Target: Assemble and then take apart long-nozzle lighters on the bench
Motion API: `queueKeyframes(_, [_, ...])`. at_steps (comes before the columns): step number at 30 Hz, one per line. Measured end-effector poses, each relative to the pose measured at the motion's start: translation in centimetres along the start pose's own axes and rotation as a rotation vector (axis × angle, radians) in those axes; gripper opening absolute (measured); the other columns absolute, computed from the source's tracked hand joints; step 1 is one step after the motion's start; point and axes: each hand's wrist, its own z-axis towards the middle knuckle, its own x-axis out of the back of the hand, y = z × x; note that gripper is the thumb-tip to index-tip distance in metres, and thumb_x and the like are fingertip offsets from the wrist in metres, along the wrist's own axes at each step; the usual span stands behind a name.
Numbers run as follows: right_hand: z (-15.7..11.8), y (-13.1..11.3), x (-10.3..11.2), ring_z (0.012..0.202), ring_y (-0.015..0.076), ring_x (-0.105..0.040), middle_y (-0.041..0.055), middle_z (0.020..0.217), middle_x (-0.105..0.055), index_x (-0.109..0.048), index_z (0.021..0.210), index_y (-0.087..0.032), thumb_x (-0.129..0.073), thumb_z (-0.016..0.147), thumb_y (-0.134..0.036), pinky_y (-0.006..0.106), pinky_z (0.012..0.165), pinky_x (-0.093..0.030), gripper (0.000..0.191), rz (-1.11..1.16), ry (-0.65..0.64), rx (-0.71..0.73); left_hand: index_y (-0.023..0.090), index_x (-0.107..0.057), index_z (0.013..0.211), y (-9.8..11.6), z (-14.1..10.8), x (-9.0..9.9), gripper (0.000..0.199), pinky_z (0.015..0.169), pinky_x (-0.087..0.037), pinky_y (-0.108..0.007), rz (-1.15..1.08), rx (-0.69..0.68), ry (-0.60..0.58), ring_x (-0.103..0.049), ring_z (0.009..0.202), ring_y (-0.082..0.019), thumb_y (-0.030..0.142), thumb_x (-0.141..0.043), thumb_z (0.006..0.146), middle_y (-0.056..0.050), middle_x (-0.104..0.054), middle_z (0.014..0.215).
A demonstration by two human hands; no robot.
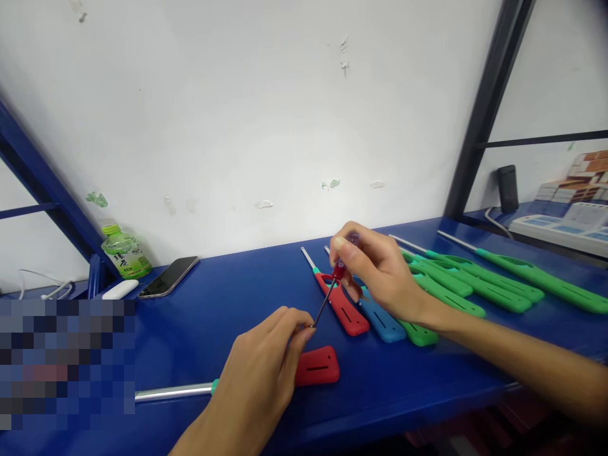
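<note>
My right hand [375, 269] grips the dark red handle of a screwdriver [325, 303], whose thin shaft slants down to the left. At its tip, my left hand [266, 361] pinches with thumb and forefinger; anything tiny between them is too small to name. Beneath my left hand lies a red lighter [327, 366] with a long metal tube pointing left, its middle hidden by the hand. Behind are another red lighter [349, 313] and a blue lighter [384, 320], partly behind my right hand. Several green lighters [503, 285] lie to the right.
On the blue table [228, 297] at the left are a phone [170, 277], a white case [120, 289] and a green bottle [124, 253]. A power strip [560, 231] and black device [508, 189] stand at the far right. Posts rise on both sides.
</note>
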Motion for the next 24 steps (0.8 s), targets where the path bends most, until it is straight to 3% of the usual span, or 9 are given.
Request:
queueKeyframes(11, [-0.32,0.08,-0.04,0.044,0.0040,-0.056,-0.0070,0.070,-0.060,-0.058,0.089,-0.022,-0.056,0.109,-0.042,0.018,0.041,-0.041,0.028,-0.010,-0.019,0.034,0.027,-0.061,0.103,-0.18,0.04,-0.26,0.015,0.067,-0.045,-0.026,0.002,0.003,-0.039,-0.064,0.072,-0.015,0.022,-0.048,0.110,0.004,-0.069,0.090])
queueKeyframes(16, [-0.40,0.29,-0.13,0.046,0.0037,-0.054,-0.0070,0.072,-0.060,-0.059,0.091,-0.022,-0.057,0.109,-0.036,0.019,0.043,-0.040,0.023,0.014,-0.051,0.114,0.028,-0.061,0.103,-0.09,0.05,-0.47,0.015,0.065,-0.043,-0.026,0.007,0.036,-0.073,-0.064,0.070,-0.014,0.021,-0.049,0.110,0.006,-0.070,0.089])
queueKeyframes(24, [-0.37,0.27,-0.35,0.044,0.0041,-0.053,-0.0079,0.068,-0.055,-0.054,0.093,-0.022,-0.053,0.110,-0.043,0.019,0.043,-0.039,0.027,0.000,-0.083,0.072,0.027,-0.062,0.101,0.03,-0.34,-0.31,0.017,0.063,-0.043,-0.028,0.052,0.061,-0.101,-0.063,0.066,-0.015,0.023,-0.047,0.110,0.005,-0.071,0.089])
